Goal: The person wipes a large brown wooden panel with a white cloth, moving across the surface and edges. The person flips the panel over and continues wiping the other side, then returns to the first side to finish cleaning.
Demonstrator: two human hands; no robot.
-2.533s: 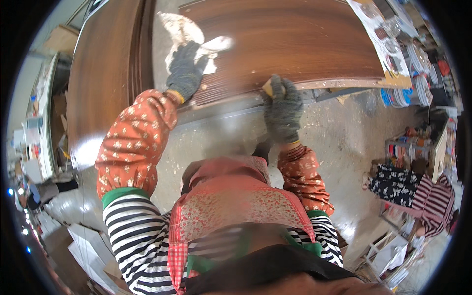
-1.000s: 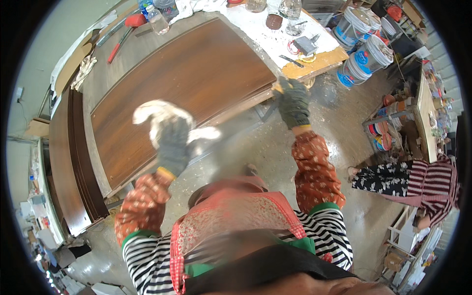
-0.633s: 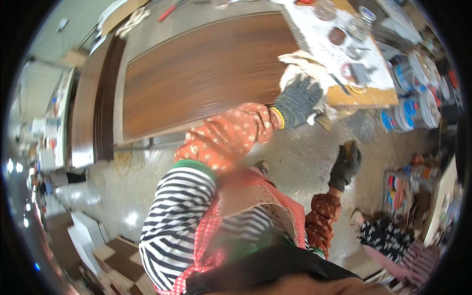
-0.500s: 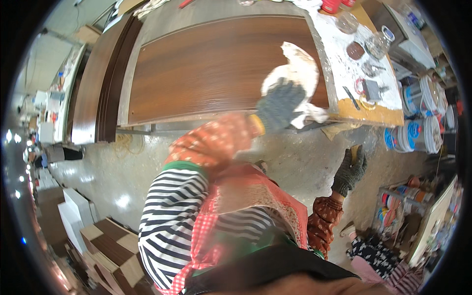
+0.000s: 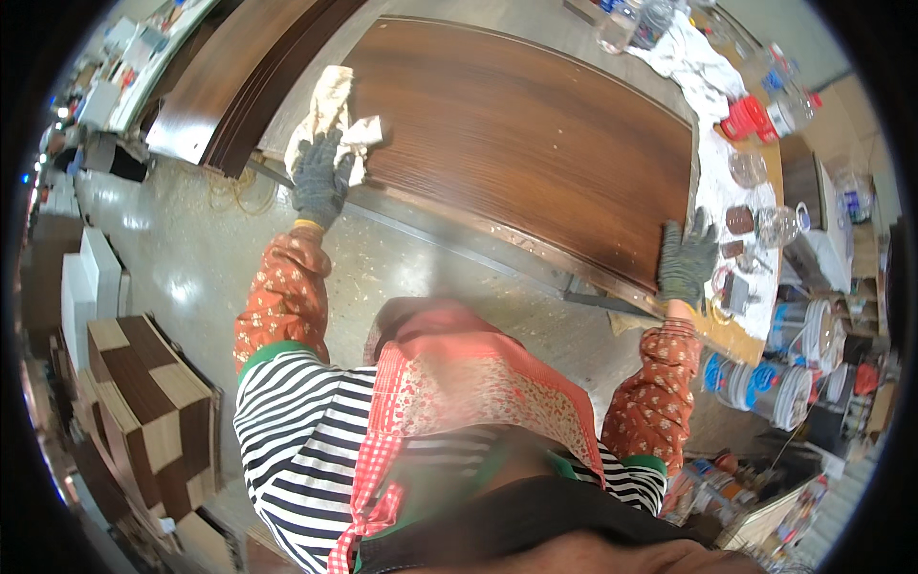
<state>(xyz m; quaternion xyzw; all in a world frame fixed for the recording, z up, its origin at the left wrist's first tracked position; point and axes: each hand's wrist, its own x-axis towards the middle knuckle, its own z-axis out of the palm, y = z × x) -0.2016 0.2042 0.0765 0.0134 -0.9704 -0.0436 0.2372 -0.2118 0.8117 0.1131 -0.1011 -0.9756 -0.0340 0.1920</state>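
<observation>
Dark brown, rectangular wood-grain panel (image 5: 516,124) lies face up on the grey desk (image 5: 574,43). Left hand in dark knitted glove (image 5: 322,180): grip unclosed, fingers spread over a crumpled cream cloth (image 5: 332,94) at the panel's left end. Right gloved hand (image 5: 687,263) sits at the right near corner; palm hidden, cannot tell whether that grip holds anything. Risks, my judgement: small pale flecks (image 5: 558,145) dragged under cloth could scratch the face; uneven pressure might shift the panel. Long axis runs left to right, slanting, right end closer to the wearer; grain follows it.
</observation>
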